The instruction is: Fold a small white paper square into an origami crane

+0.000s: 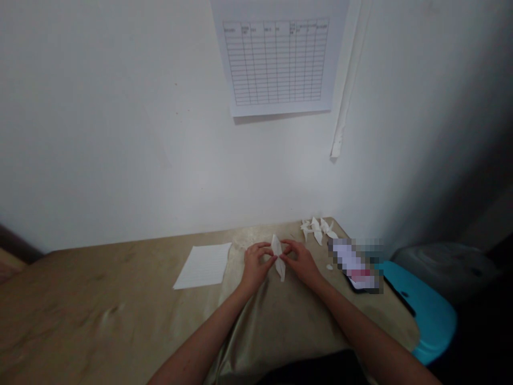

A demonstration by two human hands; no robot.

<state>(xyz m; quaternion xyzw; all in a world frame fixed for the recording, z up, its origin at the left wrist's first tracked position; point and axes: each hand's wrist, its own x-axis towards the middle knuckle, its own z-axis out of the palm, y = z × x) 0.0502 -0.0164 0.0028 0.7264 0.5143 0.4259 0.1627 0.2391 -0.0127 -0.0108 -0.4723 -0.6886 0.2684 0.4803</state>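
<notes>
A narrow piece of folded white paper (277, 247), pointed at its upper end, is held between my two hands above the cloth-covered table. My left hand (256, 262) pinches its left side with thumb and fingers. On the other side, my right hand (300, 260) grips the paper the same way, thumbs close together near the middle. Several small folded white paper figures (316, 230), which look like paper cranes, stand at the table's far right corner. To the left lies a lined sheet of paper (204, 264), flat on the cloth.
A phone (355, 267) with a blurred screen lies right of my hands, a small white scrap (329, 267) beside it. A turquoise plastic object (433, 305) adjoins the table's right edge. Behind the table rises a white wall (120, 133) with a printed chart (280, 64).
</notes>
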